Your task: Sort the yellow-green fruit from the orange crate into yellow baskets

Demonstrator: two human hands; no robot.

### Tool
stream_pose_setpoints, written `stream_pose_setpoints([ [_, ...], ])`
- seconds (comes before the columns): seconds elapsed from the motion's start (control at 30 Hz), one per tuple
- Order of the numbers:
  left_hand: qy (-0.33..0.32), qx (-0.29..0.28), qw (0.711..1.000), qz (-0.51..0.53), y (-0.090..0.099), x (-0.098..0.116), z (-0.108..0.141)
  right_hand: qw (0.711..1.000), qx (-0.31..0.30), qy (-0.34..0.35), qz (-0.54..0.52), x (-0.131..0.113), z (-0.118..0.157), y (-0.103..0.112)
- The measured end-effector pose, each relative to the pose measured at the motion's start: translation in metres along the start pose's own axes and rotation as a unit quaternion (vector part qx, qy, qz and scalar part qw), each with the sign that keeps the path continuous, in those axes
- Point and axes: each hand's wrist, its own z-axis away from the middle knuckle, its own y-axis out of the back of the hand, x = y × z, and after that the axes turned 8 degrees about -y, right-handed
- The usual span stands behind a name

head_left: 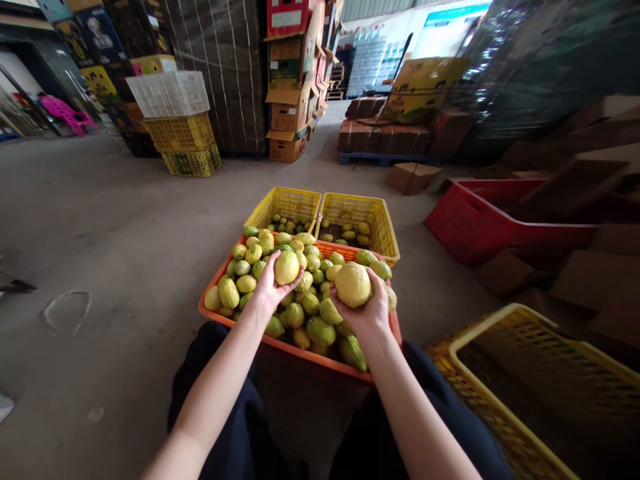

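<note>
An orange crate (310, 362) heaped with green and yellow fruits stands in front of my knees. Above its middle, my left hand (273, 287) holds a round yellow fruit (287, 268), fingers wrapped around its side. My right hand (370, 312) grips a larger pale yellow fruit (353, 285) over the crate's right part. The two held fruits are apart, with a gap between them. Many loose fruits, such as a dark green one (321, 331), lie below the hands.
Beyond the orange crate, a left yellow crate (261, 208) and a right yellow crate (387, 230) hold some fruits. A yellow basket (500, 407) is at my right, a red tub (460, 230) beyond it. Stacked crates (183, 133) and cardboard boxes (286, 117) stand farther back.
</note>
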Motion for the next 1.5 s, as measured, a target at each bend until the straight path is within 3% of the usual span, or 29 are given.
stream_pose_setpoints([
  [0.13,0.046,-0.008,0.999,0.004,0.004,-0.001,-0.008,1.000,0.006,-0.010,0.029,0.000,-0.007,0.003],
  [0.33,0.040,-0.006,0.999,0.010,0.006,-0.008,-0.019,0.999,0.029,-0.013,0.030,0.003,-0.023,0.007],
  [0.67,-0.003,-0.042,0.999,0.015,-0.012,-0.020,-0.007,0.997,-0.054,0.026,0.056,0.012,-0.015,-0.004],
  [0.83,-0.018,-0.019,0.999,0.025,-0.011,-0.020,-0.011,0.996,-0.039,0.024,0.076,0.012,-0.016,-0.008],
  [1.0,0.014,0.001,0.999,0.047,-0.008,-0.019,-0.014,0.996,-0.037,0.022,0.083,0.015,-0.012,-0.012],
  [1.3,0.030,-0.025,0.997,0.064,-0.008,-0.023,-0.013,0.996,-0.056,0.028,0.064,0.017,0.000,-0.022],
  [1.5,0.036,-0.029,0.996,0.071,-0.010,-0.022,-0.014,0.995,-0.067,0.051,0.061,0.012,-0.011,-0.023],
])
